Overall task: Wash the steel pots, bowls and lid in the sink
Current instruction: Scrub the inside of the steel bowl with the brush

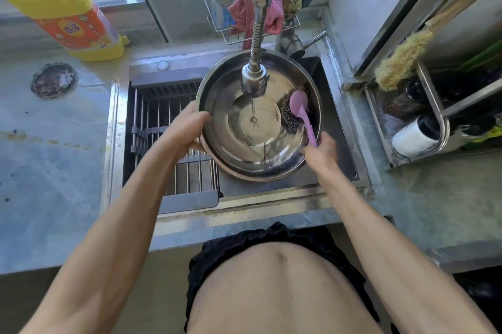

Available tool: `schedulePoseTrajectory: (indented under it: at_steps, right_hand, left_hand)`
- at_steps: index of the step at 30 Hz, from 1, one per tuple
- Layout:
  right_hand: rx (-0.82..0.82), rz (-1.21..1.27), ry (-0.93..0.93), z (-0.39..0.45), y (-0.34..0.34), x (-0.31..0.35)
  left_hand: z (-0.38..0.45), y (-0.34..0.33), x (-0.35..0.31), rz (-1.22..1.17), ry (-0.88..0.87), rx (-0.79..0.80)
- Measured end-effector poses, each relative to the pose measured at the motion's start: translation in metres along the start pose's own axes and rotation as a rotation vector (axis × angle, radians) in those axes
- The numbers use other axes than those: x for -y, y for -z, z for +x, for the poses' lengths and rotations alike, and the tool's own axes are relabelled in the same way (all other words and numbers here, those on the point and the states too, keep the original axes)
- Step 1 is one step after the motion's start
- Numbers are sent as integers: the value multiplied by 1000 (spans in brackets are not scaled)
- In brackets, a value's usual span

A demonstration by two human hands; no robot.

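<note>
Steel bowl (244, 143): shiny, wet, in the sink (336, 116) under the running faucet (254, 81) | your left hand (187, 130) grips its rim | your right hand (322, 153) holds the pink-handled steel-wool scrubber (297, 108) inside it

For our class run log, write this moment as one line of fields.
left hand: grip on round steel bowl rim | right hand: holds pink-handled steel-wool scrubber inside bowl | steel tap: running

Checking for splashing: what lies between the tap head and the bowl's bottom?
Only a thin stream of water falls from the tap head to the bottom of the bowl, as the head view shows.
</note>
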State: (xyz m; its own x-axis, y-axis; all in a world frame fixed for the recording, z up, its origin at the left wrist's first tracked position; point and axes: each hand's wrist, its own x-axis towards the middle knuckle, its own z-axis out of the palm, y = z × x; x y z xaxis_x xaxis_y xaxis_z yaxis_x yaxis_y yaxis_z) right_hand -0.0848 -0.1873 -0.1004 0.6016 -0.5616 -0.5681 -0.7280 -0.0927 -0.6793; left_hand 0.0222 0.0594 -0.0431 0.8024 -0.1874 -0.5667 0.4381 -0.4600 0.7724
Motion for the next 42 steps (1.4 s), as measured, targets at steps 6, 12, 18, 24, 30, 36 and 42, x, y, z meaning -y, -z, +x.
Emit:
schedulePoseTrajectory:
  at_steps: [6,12,18,24,30,36,42]
  right_hand:
    - [-112,-232,246,0,22,15]
    - [-131,-709,517,-12,24,17]
    - [325,-670,322,-33,-20,28]
    - [299,-794,423,-40,-34,29]
    - [-22,-1172,618,-17,-20,22]
    - [302,-843,370,-34,-39,34]
    - [219,-911,341,-19,-19,26]
  left_hand:
    - [1,-11,6,-84,45,43]
    - [-5,-61,26,-322,-112,-258]
    - [-30,-99,45,-384,-238,-409]
    - [-30,-95,57,-428,-239,-453]
    - [-33,-94,61,-395,-257,-430]
    - [-29,-99,52,-426,-210,-400]
    - [-28,-92,60,-466,-138,-359]
